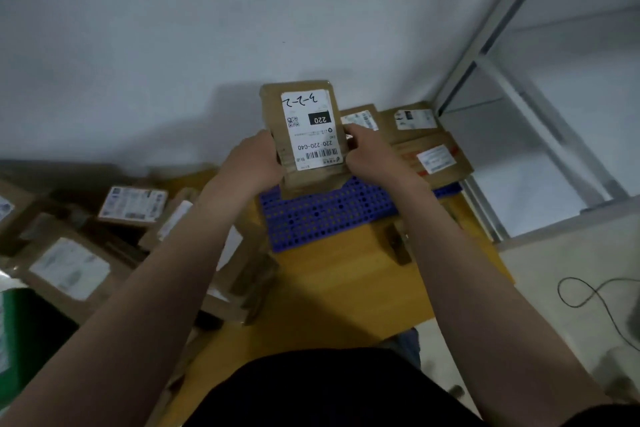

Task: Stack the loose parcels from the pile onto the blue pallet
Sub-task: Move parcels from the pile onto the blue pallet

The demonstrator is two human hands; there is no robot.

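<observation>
A brown cardboard parcel (pixel 304 135) with a white label marked 220 is held between both hands above the far left part of the blue perforated pallet (pixel 325 215). My left hand (pixel 256 163) grips its left edge, my right hand (pixel 370 152) its right edge. Three labelled parcels (pixel 429 152) lie on the pallet's far right side. The loose pile of parcels (pixel 131 204) sits on the floor at the left.
The pallet rests on a yellow wooden surface (pixel 339 288). A grey wall rises behind. A white metal frame (pixel 519 94) stands at the right. A black cable (pixel 588 291) loops on the floor at the right. A green item (pixel 14 315) shows at the left edge.
</observation>
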